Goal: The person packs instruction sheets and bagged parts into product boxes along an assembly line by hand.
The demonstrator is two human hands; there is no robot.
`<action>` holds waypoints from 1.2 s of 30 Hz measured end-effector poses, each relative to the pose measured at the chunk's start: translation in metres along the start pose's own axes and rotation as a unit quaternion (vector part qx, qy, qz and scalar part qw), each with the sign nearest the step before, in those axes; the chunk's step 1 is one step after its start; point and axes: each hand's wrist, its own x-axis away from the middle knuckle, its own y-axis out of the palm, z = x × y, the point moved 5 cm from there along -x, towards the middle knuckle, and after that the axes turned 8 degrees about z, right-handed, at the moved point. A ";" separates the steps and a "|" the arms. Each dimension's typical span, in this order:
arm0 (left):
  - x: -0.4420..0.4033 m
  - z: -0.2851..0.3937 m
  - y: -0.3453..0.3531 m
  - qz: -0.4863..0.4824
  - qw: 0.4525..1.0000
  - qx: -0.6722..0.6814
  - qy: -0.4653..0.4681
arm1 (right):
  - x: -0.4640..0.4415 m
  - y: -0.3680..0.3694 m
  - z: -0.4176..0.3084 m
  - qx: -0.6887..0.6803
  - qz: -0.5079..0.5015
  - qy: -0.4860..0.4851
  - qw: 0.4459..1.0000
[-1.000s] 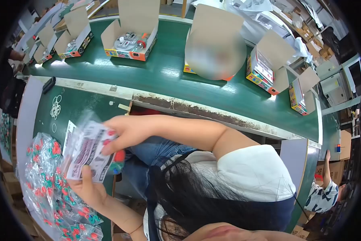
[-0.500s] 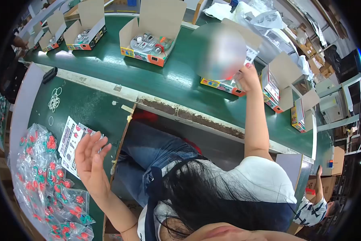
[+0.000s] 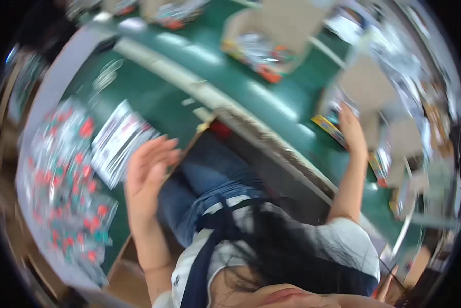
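Note:
My left hand [image 3: 149, 167] is raised palm up with its fingers apart and nothing in it. It is just right of printed sheets [image 3: 118, 145] lying on the green table. Left of the sheets is a pile of clear plastic bags [image 3: 69, 190] with red and green pieces. My right hand [image 3: 351, 128] reaches over an open cardboard box [image 3: 329, 129] on the green surface across from me. Its fingertips are down at the box's contents; blur hides whether they hold anything.
Another open box [image 3: 243, 54] with clear-wrapped parts stands up and left, and further open boxes [image 3: 379, 167] stand to the right. White rings [image 3: 107, 74] lie at the upper left. A pale ledge [image 3: 189, 82] divides the two green surfaces. Crumpled plastic is at the upper right.
The view has turned and blurred. My right hand, earlier at the left with a printed packet, has carried it across to a box. My left hand let go of the packet and stays open.

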 end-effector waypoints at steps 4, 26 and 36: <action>0.016 0.006 -0.007 -0.027 0.999 0.007 -0.024 | -0.015 -0.040 -0.057 -0.028 0.151 -0.007 0.988; 0.185 0.014 -0.209 0.472 0.571 -0.670 0.053 | -0.032 0.050 -0.487 -0.445 -0.400 -0.202 0.775; 0.179 0.042 -0.241 0.581 0.594 -0.551 0.081 | -0.033 0.012 -0.471 -0.260 -0.103 -0.280 0.918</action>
